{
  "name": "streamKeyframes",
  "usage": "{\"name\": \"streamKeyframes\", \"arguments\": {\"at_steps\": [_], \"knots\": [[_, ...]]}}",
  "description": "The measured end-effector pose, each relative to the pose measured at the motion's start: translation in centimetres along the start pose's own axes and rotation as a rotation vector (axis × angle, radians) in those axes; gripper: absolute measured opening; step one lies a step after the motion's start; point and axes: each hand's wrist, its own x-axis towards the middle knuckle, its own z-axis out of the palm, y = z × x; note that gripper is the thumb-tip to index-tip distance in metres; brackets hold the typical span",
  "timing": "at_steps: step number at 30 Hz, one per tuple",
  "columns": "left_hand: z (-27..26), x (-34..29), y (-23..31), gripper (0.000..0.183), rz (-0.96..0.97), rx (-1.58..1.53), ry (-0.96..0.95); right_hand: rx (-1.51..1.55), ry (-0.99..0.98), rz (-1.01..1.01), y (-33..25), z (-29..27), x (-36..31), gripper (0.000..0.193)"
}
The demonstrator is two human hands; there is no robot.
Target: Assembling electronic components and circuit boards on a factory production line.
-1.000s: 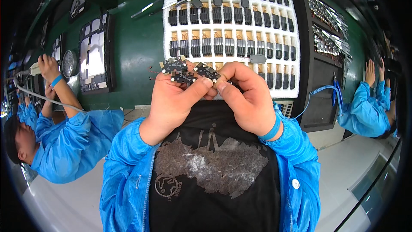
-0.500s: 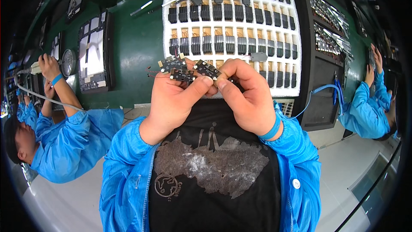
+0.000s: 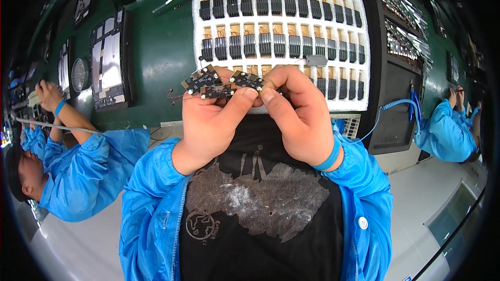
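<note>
Pinching circuit boards [image 3: 217, 91], left hand [image 3: 211, 127], right hand [image 3: 298, 112], shirt [image 3: 260, 255] (printed emblem [image 3: 201, 225])

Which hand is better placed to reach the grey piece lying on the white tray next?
Probably the right hand: it's closer to the grey piece, while the left hand supports the fanned circuit boards.

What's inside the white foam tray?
The white foam tray holds rows of black rectangular modules, with thin wires among them. The left hand, right hand and black circuit boards cover part of the nearest row, hiding its contents there.
</note>
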Motion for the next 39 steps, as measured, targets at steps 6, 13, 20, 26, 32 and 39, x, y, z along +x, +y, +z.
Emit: {"name": "streamKeyframes", "arguments": {"at_steps": [6,13,20,26,32,39], "knots": [[-0.2,0.0,-0.3,0.016,0.01,-0.023,-0.003,0.063,-0.007,-0.026,0.1,0.2,0.0,0.002],[-0.3,0.1,-0.2,0.013,-0.003,-0.018,0.0,-0.096,-0.002,-0.047,0.5,-0.1,0.2,0.002],[-0.4,0.1,-0.2,0.014,-0.022,0.018,-0.002,-0.164,0.022,-0.098,0.5,-0.2,0.3,0.003],[0.0,-0.1,-0.1,0.015,-0.042,-0.011,0.039,-0.326,-0.003,-0.174,-0.2,-0.5,0.3,0.004],[0.1,-0.2,0.1,0.015,-0.089,-0.069,0.017,-0.329,0.003,-0.132,-0.2,-0.5,0.2,0.005],[0.4,0.0,0.5,0.011,-0.103,-0.067,0.034,-0.28,0.016,-0.105,-0.3,-0.6,0.2,0.004]]}}
